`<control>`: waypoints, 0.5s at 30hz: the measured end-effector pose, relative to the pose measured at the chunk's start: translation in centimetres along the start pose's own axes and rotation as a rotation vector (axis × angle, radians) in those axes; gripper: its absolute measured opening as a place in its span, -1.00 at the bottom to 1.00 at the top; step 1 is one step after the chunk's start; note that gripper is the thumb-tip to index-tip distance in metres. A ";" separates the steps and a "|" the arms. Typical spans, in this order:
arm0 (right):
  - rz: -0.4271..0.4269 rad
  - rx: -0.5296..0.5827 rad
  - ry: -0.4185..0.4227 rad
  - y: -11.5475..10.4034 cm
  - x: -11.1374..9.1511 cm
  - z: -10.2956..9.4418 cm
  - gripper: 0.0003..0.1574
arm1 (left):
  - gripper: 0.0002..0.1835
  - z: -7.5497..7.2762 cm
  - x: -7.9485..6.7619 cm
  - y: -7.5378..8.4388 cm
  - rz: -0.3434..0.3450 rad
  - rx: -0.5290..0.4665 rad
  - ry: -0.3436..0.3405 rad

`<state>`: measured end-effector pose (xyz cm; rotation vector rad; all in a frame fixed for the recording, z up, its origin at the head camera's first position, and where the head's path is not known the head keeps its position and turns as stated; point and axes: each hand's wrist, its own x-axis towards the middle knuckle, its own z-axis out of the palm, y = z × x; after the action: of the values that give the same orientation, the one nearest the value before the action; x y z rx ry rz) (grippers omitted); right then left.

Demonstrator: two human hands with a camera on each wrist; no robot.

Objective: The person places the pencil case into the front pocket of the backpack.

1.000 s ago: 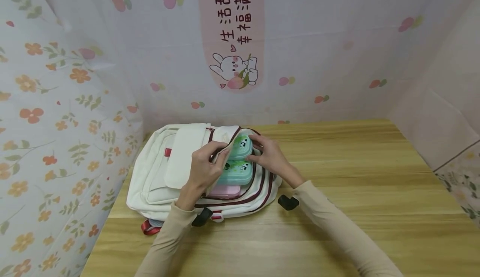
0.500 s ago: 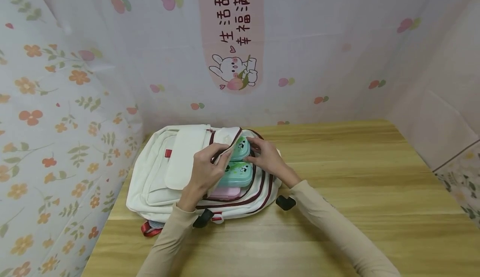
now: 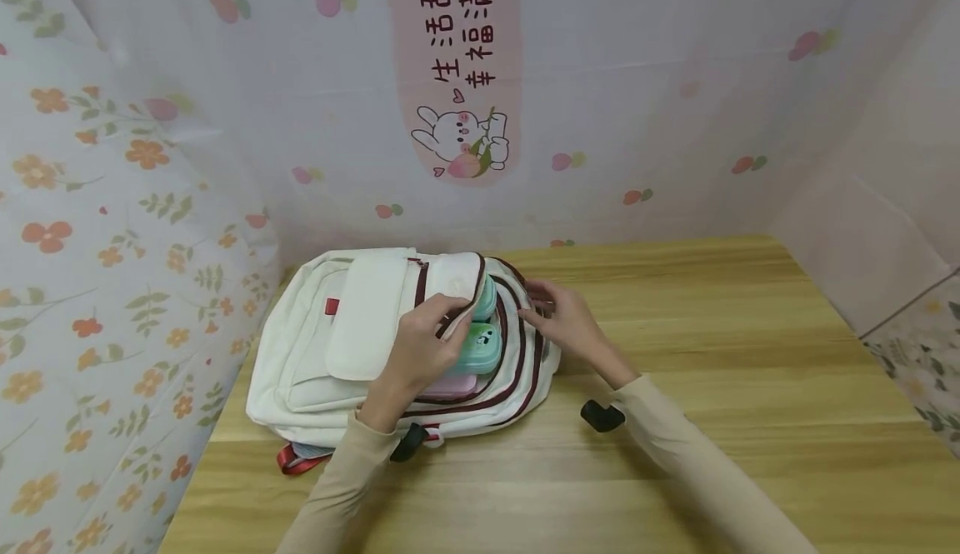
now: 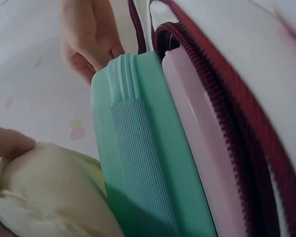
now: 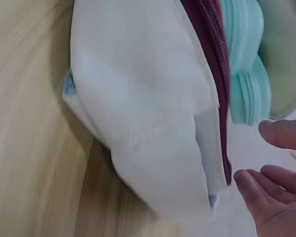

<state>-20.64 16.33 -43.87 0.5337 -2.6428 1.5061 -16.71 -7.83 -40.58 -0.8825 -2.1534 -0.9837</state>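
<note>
A cream backpack (image 3: 303,383) with dark red zips lies on the table, one pocket unzipped. My left hand (image 3: 420,344) pinches the edge of the pocket's front panel and holds it lifted. Inside sit two turquoise plastic boxes with panda pictures, the far box (image 3: 489,300) partly covered by the panel and the near box (image 3: 480,350) showing its lid. A pink box (image 4: 202,133) lies beneath them. My right hand (image 5: 281,187) is beside the pocket's opening, thumb and fingers apart with nothing between them.
A wooden table (image 3: 720,354) extends to the right of the backpack. Behind it hangs a patterned cloth (image 3: 660,121), and a floral cloth (image 3: 105,287) hangs at the left. A red strap loop (image 3: 296,460) sticks out at the backpack's near left corner.
My right hand has drawn back to the right, off the far turquoise box. The panel has come lower and covers more of that box; my left hand still pinches its edge.
</note>
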 end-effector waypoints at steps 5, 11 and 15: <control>0.007 0.058 0.062 0.7 -0.8 -1.1 -0.45 | -0.77 0.7 -0.6 0.6 -0.035 0.063 -0.113; -0.011 0.065 0.164 1.7 -1.8 -1.9 -0.57 | -0.73 1.4 -1.1 1.2 -0.089 0.098 -0.174; -0.001 0.052 0.179 2.2 -2.1 -2.3 -0.57 | -0.74 1.7 -1.4 1.4 -0.074 0.130 -0.166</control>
<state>-19.61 19.84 -44.96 0.3831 -2.4748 1.5466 -15.26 -6.20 -42.02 -0.8538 -2.3756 -0.8198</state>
